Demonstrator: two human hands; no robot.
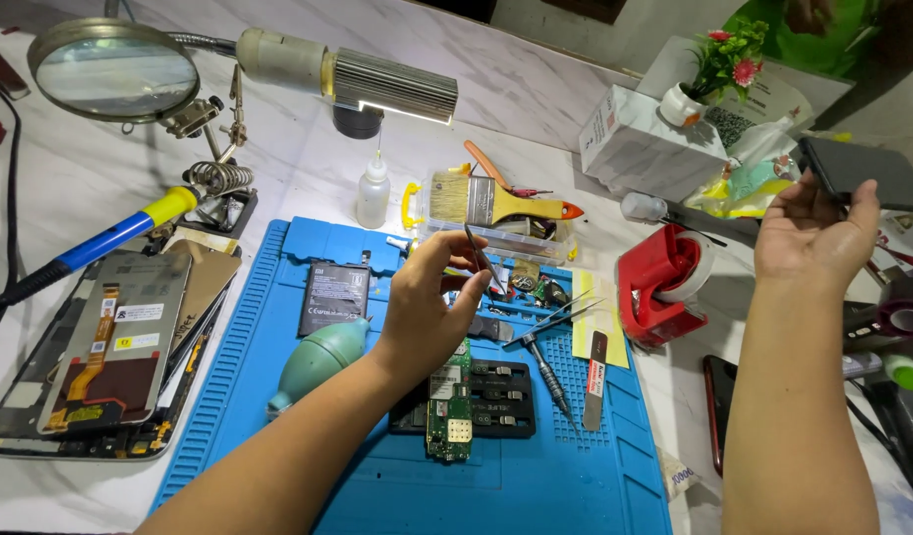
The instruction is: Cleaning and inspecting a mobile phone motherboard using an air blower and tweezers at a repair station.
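Left hand (pixel 427 307) pinches tweezers (pixel 479 254) in tight grip above circuit board (pixel 450 401) on blue mat (pixel 278 297); right hand (pixel 808 238) grasps dark phone (pixel 862 170) over worktop (pixel 80 178) edge

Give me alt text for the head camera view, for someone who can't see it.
Over a blue repair mat, the left hand holds tweezers above a green circuit board, while the right hand lifts a dark phone off to the side. A phone battery, green air blower, brush and red tape dispenser lie around them.
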